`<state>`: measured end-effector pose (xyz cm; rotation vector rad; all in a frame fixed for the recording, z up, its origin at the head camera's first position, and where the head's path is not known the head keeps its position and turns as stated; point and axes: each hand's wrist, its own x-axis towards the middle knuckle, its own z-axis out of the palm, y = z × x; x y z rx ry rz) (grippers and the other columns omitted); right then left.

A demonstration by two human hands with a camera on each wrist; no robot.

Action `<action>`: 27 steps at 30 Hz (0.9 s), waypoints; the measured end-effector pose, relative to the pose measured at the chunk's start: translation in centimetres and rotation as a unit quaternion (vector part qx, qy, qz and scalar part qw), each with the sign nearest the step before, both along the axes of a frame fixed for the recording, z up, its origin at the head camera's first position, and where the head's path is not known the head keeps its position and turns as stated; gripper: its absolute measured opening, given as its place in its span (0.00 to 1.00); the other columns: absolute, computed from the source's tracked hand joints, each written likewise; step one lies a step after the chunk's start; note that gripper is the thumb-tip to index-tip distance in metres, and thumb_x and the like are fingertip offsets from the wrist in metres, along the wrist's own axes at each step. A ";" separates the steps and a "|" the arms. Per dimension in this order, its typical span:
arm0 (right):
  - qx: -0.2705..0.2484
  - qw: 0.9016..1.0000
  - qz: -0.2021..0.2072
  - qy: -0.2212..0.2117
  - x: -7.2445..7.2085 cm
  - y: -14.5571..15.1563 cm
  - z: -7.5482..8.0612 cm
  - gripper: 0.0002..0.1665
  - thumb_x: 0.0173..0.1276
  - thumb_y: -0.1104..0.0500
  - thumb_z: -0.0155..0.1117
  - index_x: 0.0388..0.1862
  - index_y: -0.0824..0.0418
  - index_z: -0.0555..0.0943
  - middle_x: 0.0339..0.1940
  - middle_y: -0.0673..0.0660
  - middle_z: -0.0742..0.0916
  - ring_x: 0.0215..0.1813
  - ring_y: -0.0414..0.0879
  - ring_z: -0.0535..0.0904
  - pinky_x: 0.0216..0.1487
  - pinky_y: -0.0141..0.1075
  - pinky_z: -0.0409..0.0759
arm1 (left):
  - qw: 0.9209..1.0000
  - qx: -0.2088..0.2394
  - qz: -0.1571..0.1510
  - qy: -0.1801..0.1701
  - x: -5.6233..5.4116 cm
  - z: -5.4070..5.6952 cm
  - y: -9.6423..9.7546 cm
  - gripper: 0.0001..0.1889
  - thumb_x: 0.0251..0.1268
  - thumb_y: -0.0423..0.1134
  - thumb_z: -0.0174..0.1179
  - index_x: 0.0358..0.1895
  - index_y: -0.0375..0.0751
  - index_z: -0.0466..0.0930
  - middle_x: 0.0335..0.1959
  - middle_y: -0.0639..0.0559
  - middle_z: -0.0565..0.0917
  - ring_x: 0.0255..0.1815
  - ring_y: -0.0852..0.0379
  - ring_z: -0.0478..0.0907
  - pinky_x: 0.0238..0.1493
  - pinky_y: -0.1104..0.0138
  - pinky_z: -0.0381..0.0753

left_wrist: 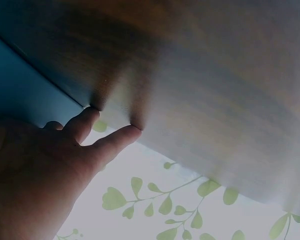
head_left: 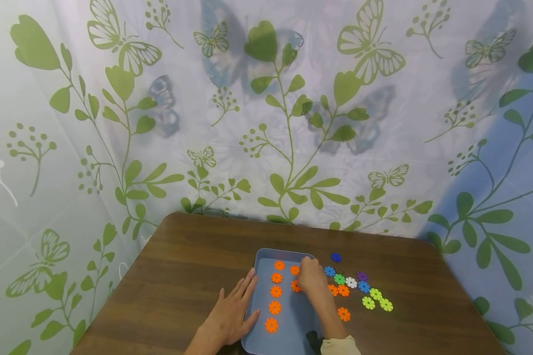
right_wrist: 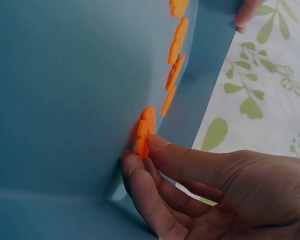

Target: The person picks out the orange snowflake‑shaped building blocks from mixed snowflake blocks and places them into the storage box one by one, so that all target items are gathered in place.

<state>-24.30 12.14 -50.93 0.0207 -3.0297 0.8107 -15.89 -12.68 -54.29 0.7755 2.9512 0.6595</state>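
Pinching orange disc [right_wrist: 148, 120], edge between right-hand fingers [right_wrist: 147, 192]

Right hand [head_left: 313, 279] pinches orange slotted disc [right_wrist: 147, 118] inside blue-grey tray [head_left: 288, 320]; left hand [head_left: 232, 313] touches tray's edge; five orange discs [head_left: 271, 325] lie flat, column along left side

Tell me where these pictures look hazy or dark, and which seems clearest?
Head view: brightest and clearest, orange discs distinct in the tray, though the patterned backdrop turns bluish at far right; left wrist view: dim, with pale, hazy glare across the tabletop; right wrist view: tray shadowy and bluish, backdrop much brighter.
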 end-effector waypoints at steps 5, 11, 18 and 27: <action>0.000 1.000 -0.001 0.000 -0.1 0.0 -0.2 0.19 0.64 0.79 0.69 0.19 0.63 0.75 0.21 0.56 0.77 0.22 0.49 0.75 0.24 0.38 0.74 | 1.000 0.001 0.001 -0.008 0.1 0.4 0.0 0.40 0.84 0.54 0.55 0.87 0.37 0.53 0.90 0.42 0.52 0.82 0.32 0.65 0.64 0.19 0.64; -0.015 1.000 -0.009 -0.006 -0.1 0.0 -0.3 0.28 0.58 0.79 0.73 0.15 0.58 0.67 0.17 0.51 0.67 0.20 0.47 0.70 0.23 0.36 0.70 | 1.000 -0.002 0.002 0.012 -0.1 -0.4 0.0 0.41 0.84 0.56 0.54 0.88 0.39 0.52 0.90 0.45 0.51 0.81 0.32 0.66 0.62 0.19 0.66; -0.062 0.998 0.004 0.006 0.3 0.8 0.5 0.18 0.55 0.76 0.79 0.15 0.65 0.79 0.20 0.56 0.81 0.23 0.49 0.78 0.25 0.40 0.80 | 1.000 0.001 0.008 -0.008 0.1 0.4 0.2 0.41 0.83 0.55 0.56 0.87 0.38 0.54 0.90 0.45 0.52 0.82 0.33 0.65 0.65 0.20 0.64; -0.108 0.993 0.004 0.047 1.9 2.3 3.2 0.07 0.62 0.67 0.82 0.26 0.65 0.91 0.24 0.54 0.89 0.28 0.47 0.83 0.31 0.44 0.86 | 1.000 0.006 0.001 0.017 0.1 -0.5 0.1 0.40 0.84 0.56 0.54 0.87 0.38 0.53 0.90 0.45 0.52 0.80 0.31 0.67 0.62 0.19 0.66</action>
